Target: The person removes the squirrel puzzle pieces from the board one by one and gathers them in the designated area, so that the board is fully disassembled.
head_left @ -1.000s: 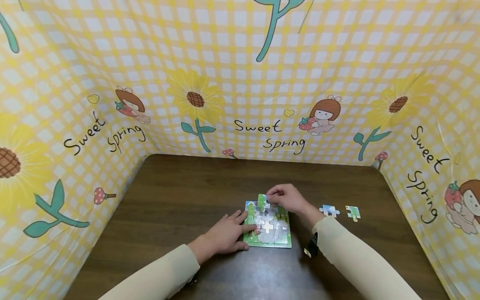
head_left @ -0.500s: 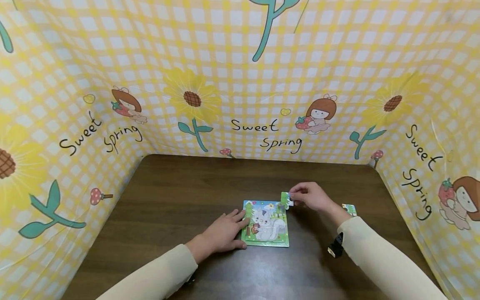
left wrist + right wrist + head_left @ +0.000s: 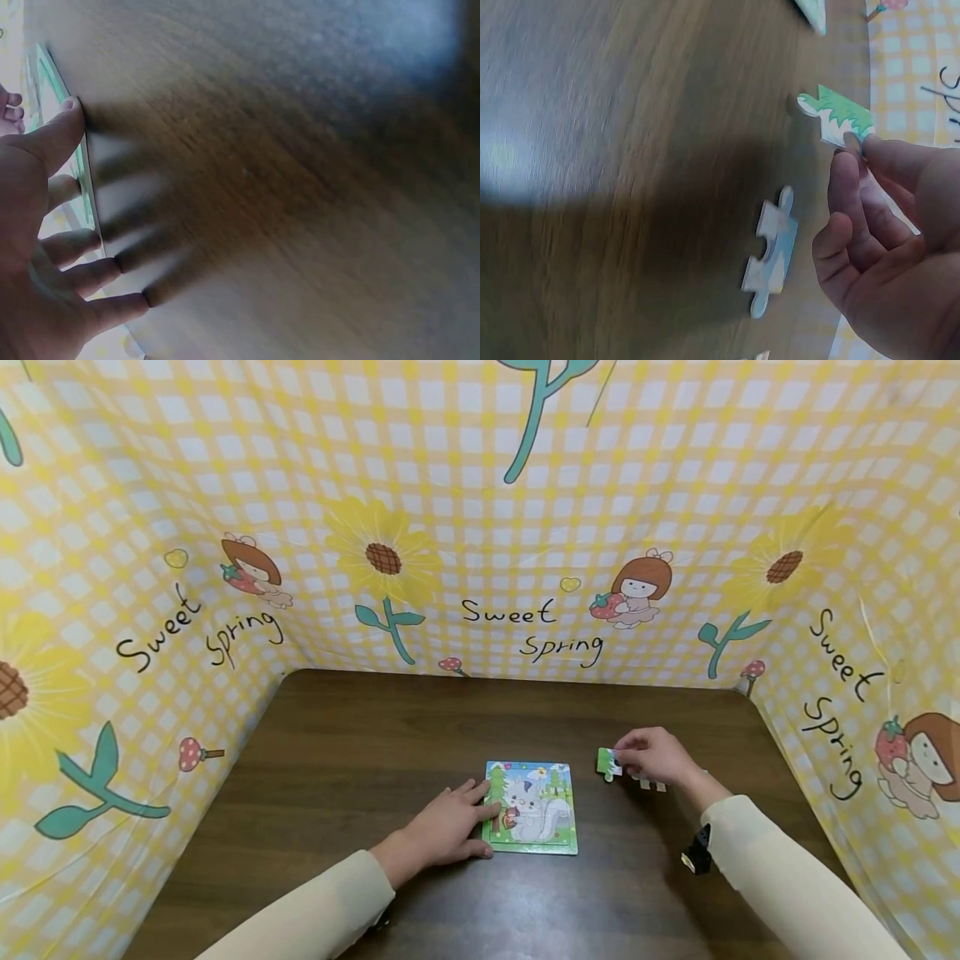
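Note:
A square puzzle board (image 3: 555, 842) with a white squirrel picture lies on the table in the head view. My left hand (image 3: 447, 828) rests at its left edge, fingers spread, fingertips on the rim; the left wrist view shows the same hand (image 3: 45, 195) from low beside the board. To the board's right, my right hand (image 3: 660, 756) pinches a green and white puzzle piece (image 3: 606, 763) between thumb and fingers. In the right wrist view, this piece (image 3: 840, 116) is held by its edge. A blue and white puzzle piece (image 3: 784, 251) lies on the table below that hand, partly hidden in the head view.
The brown wooden table (image 3: 360, 727) is enclosed by a yellow checked cloth (image 3: 480, 543) at the back and sides. A sliver of another piece (image 3: 762, 355) shows at the bottom edge of the right wrist view.
My right hand has carried the pinched puzzle piece from over the board's top left to the right, off the board. My left index finger has drawn back slightly towards the board's left edge.

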The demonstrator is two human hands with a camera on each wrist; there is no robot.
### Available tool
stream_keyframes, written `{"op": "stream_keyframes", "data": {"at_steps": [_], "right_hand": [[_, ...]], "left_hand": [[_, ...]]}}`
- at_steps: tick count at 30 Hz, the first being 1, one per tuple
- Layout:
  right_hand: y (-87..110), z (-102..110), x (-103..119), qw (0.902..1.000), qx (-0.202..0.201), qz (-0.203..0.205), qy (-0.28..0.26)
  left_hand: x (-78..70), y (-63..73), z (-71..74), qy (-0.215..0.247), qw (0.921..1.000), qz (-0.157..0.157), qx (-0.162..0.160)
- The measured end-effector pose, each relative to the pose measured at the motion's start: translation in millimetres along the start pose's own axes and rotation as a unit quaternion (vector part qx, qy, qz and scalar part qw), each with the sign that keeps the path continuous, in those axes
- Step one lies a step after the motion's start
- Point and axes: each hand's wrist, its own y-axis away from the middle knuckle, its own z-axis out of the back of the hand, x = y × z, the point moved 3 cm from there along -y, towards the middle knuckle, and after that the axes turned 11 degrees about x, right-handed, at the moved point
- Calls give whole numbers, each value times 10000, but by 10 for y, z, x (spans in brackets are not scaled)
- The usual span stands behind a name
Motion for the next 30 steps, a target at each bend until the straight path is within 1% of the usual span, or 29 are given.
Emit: {"op": "stream_keyframes", "data": {"at_steps": [4, 6, 9, 12, 14, 19, 23, 30], "right_hand": [[-4, 38, -90, 9998, 53, -104, 164], [-3, 44, -116, 9994, 85, -90, 323], [-8, 44, -141, 9971, 31, 0, 765], [-23, 34, -151, 9917, -92, 129, 1273], [-35, 26, -154, 9886, -122, 192, 1488], [-61, 0, -142, 9864, -118, 187, 1630], [-66, -21, -140, 9850, -205, 188, 1704], [-92, -43, -134, 9842, -254, 185, 1745]], "left_hand": [[4, -4, -15, -33, 10000, 2, 13], [6, -5, -22, -53, 10000, 4, 7], [8, -7, -29, -55, 10000, 4, -8], [6, -4, -29, -53, 10000, 6, -19], [3, 0, -25, -49, 10000, 5, -20], [-4, 6, -22, -42, 10000, -4, -20], [-3, 4, -23, -46, 10000, 15, -15], [-2, -7, -9, -45, 10000, 62, 3]]}}
